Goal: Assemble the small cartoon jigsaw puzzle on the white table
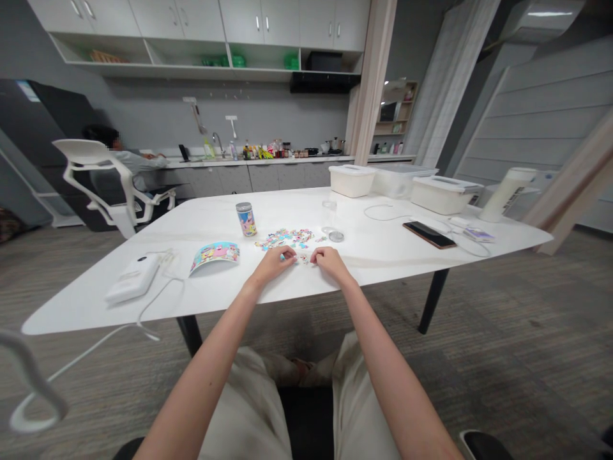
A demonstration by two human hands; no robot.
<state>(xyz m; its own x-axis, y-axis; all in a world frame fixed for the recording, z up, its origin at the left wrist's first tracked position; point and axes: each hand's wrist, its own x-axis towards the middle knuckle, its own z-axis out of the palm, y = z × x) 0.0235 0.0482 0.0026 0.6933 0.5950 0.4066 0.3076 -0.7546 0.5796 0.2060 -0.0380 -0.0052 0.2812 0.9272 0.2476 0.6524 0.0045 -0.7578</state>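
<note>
A scatter of small colourful puzzle pieces [286,239] lies in the middle of the white table [383,249]. My left hand [274,262] rests at the near edge of the scatter, fingers curled and pinched on a small piece. Close by, my right hand [328,259] has its fingers curled over a few pieces; what it holds is too small to name. A printed cylindrical tin [246,219] stands behind the pieces. Left of my hands lies a curved colourful picture card [215,253].
A white device with a cable [134,278] sits on the left. At the right are a phone [429,234], white plastic boxes [352,180], a white cylinder [506,193] and a small clear lid [336,236]. Another person sits at the far counter by a white chair [103,182].
</note>
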